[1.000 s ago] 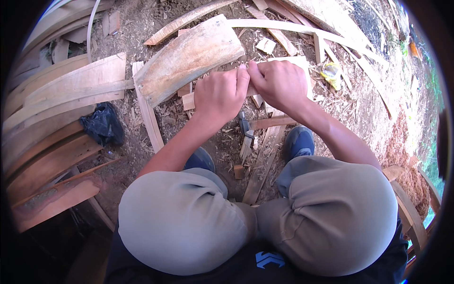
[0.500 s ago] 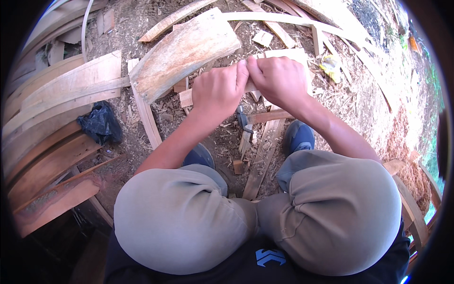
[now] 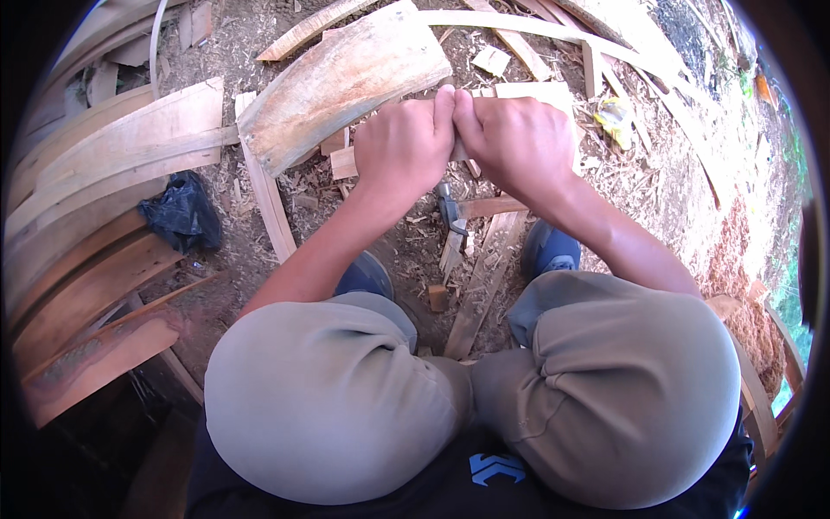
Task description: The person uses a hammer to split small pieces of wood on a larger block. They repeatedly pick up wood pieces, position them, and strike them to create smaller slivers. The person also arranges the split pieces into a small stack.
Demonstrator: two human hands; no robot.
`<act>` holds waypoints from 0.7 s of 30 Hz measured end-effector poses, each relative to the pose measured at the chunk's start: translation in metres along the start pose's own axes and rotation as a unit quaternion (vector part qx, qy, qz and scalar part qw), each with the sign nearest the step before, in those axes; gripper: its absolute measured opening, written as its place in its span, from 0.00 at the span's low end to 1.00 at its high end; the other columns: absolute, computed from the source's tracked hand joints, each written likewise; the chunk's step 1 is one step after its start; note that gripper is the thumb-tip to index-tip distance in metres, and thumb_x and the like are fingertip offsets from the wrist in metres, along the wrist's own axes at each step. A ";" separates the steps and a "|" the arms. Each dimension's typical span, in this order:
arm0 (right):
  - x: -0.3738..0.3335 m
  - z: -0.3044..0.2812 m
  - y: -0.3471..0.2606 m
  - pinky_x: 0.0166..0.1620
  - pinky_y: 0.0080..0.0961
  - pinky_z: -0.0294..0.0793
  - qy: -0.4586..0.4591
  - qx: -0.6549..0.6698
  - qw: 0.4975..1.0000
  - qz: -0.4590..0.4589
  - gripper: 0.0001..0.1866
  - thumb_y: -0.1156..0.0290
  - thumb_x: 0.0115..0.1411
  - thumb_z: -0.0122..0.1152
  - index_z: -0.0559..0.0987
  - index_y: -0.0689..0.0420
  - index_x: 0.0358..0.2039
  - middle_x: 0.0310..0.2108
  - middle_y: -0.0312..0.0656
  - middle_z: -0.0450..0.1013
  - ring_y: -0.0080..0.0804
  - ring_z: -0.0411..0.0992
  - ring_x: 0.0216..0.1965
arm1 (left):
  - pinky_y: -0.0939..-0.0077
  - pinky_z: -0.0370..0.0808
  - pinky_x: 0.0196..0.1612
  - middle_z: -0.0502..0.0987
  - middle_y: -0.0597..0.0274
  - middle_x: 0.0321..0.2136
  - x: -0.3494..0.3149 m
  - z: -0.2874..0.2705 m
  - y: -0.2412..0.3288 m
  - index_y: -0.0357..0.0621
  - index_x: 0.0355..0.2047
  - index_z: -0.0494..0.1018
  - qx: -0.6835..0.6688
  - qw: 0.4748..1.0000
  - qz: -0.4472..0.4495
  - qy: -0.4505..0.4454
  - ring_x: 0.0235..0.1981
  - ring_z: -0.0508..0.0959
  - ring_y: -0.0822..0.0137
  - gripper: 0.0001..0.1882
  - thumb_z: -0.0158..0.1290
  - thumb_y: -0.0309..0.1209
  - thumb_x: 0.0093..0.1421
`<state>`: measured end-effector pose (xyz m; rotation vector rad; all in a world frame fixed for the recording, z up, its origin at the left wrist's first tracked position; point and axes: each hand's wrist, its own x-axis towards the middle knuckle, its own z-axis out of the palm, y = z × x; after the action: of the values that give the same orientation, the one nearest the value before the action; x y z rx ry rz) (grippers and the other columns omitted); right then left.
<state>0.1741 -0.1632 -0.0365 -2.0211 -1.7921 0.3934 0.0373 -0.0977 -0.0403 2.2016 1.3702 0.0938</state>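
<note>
My left hand (image 3: 399,145) and my right hand (image 3: 519,143) are side by side, knuckles up, fingers curled under. Their thumbs meet in the middle and point away from me. Whatever they grip is hidden beneath the fingers; only a small pale wooden edge (image 3: 458,153) shows between them. Just beyond lies a pale board (image 3: 540,90), partly covered by my right hand. A large curved slab of wood (image 3: 346,82) rests to the far left of my left hand. On the ground below the hands is a hammer (image 3: 449,210) with a dark metal head and wooden handle.
Planks (image 3: 130,138) are stacked at the left, with a black plastic bag (image 3: 183,212) against them. A yellow wrapper (image 3: 615,123) lies at right among shavings and wood strips. Another wood strip (image 3: 487,285) runs between my blue shoes (image 3: 553,251). Reddish shavings (image 3: 739,268) are heaped at far right.
Both hands, still closed side by side, sit slightly higher in the picture. The slab and pale board appear slightly shifted as well; the hammer stays on the ground.
</note>
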 end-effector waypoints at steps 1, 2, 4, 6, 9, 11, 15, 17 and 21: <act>0.001 0.002 0.004 0.21 0.37 0.72 0.024 0.004 1.000 -0.010 0.29 0.54 0.72 0.50 0.79 0.54 0.16 0.11 0.45 0.71 0.44 0.71 0.12 | 0.51 0.77 0.31 0.79 0.44 0.19 -0.002 0.002 0.001 0.41 0.26 0.83 -0.006 1.000 -0.003 0.007 0.24 0.82 0.43 0.31 0.39 0.47 0.73; 0.007 0.003 0.012 0.22 0.36 0.73 0.025 -0.014 0.998 -0.051 0.28 0.54 0.72 0.50 0.80 0.53 0.16 0.10 0.43 0.71 0.42 0.70 0.12 | 0.51 0.77 0.31 0.80 0.44 0.20 -0.002 0.002 0.001 0.41 0.27 0.83 -0.010 1.000 -0.007 0.015 0.25 0.82 0.43 0.31 0.39 0.48 0.73; 0.021 0.001 0.023 0.23 0.33 0.73 0.032 -0.051 0.988 -0.140 0.27 0.54 0.72 0.51 0.81 0.51 0.17 0.09 0.40 0.69 0.39 0.70 0.13 | 0.53 0.77 0.31 0.80 0.45 0.21 -0.002 0.007 -0.007 0.41 0.32 0.82 -0.078 0.997 -0.006 0.026 0.26 0.82 0.47 0.29 0.38 0.48 0.74; 0.036 -0.008 0.023 0.40 0.35 0.76 0.066 -0.090 0.978 -0.177 0.19 0.54 0.72 0.53 0.83 0.51 0.29 0.24 0.40 0.77 0.35 0.75 0.30 | 0.56 0.77 0.31 0.80 0.47 0.23 -0.002 0.011 -0.016 0.41 0.37 0.80 -0.146 0.989 0.023 0.008 0.28 0.83 0.52 0.27 0.38 0.48 0.74; 0.042 -0.019 0.036 0.58 0.42 0.66 0.205 -0.067 0.955 -0.203 0.16 0.55 0.69 0.58 0.81 0.51 0.48 0.48 0.40 0.76 0.41 0.72 0.51 | 0.64 0.77 0.30 0.80 0.53 0.26 -0.001 0.008 -0.023 0.39 0.42 0.75 -0.268 0.961 0.056 -0.049 0.29 0.83 0.61 0.22 0.40 0.45 0.76; 0.040 -0.026 0.044 0.56 0.41 0.69 0.303 0.027 0.940 -0.153 0.21 0.56 0.68 0.61 0.77 0.58 0.53 0.46 0.44 0.74 0.39 0.72 0.52 | 0.70 0.77 0.29 0.80 0.57 0.28 0.001 0.003 -0.021 0.37 0.43 0.73 -0.361 0.931 0.000 -0.053 0.29 0.83 0.67 0.19 0.43 0.42 0.76; 0.021 -0.023 0.017 0.57 0.41 0.71 0.052 0.350 0.929 0.107 0.36 0.49 0.67 0.60 0.66 0.67 0.60 0.47 0.56 0.73 0.46 0.73 0.54 | 0.79 0.78 0.31 0.79 0.61 0.34 0.001 -0.002 -0.001 0.38 0.44 0.70 -0.525 0.850 -0.034 0.038 0.28 0.80 0.74 0.14 0.48 0.38 0.75; 0.018 -0.011 0.016 0.57 0.39 0.73 -0.117 0.430 0.883 0.149 0.38 0.45 0.69 0.57 0.65 0.71 0.59 0.50 0.63 0.73 0.46 0.75 0.55 | 0.81 0.76 0.31 0.79 0.61 0.34 0.003 0.002 0.002 0.38 0.44 0.71 -0.523 0.849 -0.001 0.074 0.28 0.78 0.75 0.13 0.49 0.37 0.75; 0.020 0.011 0.021 0.45 0.25 0.78 -0.131 0.543 0.819 0.131 0.23 0.56 0.73 0.56 0.74 0.63 0.56 0.42 0.49 0.79 0.30 0.79 0.43 | 0.84 0.71 0.29 0.78 0.61 0.34 0.003 0.008 -0.002 0.37 0.43 0.70 -0.517 0.850 -0.001 0.102 0.29 0.75 0.77 0.12 0.52 0.35 0.73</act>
<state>0.1901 -0.1437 -0.0546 -1.3497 -0.9395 1.4437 0.0399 -0.0974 -0.0486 1.2773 1.0255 0.8717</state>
